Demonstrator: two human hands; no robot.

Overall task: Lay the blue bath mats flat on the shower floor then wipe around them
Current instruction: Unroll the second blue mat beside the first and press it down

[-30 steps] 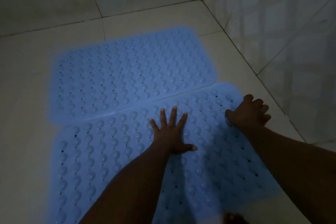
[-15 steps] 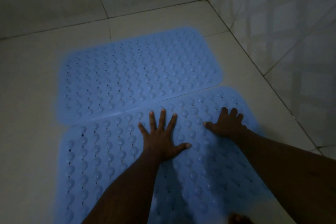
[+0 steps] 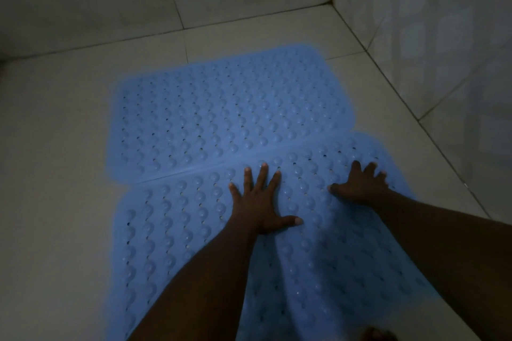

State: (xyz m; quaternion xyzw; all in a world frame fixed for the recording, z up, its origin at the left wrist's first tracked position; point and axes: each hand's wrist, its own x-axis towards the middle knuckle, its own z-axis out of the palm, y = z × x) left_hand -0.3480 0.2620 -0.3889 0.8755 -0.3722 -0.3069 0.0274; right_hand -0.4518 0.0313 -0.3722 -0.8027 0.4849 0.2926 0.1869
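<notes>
Two blue bath mats are laid out on the shower floor (image 3: 55, 174). The far mat (image 3: 230, 119) is found at 12 o'clock from the near mat (image 3: 171, 230), with the long edges touching along a slanted seam. Both look flat, tho the near one's lower end is shadowed by the arms. The left hand (image 3: 259, 202) is pressed palm-down on the near mat just short of the seam, grip spread wide. The right hand (image 3: 360, 185) is planted at 3 o'clock from it, grip splayed too, nothing pinched. Tiled walls (image 3: 443, 36) are seen at 12 and 2 o'clock.
</notes>
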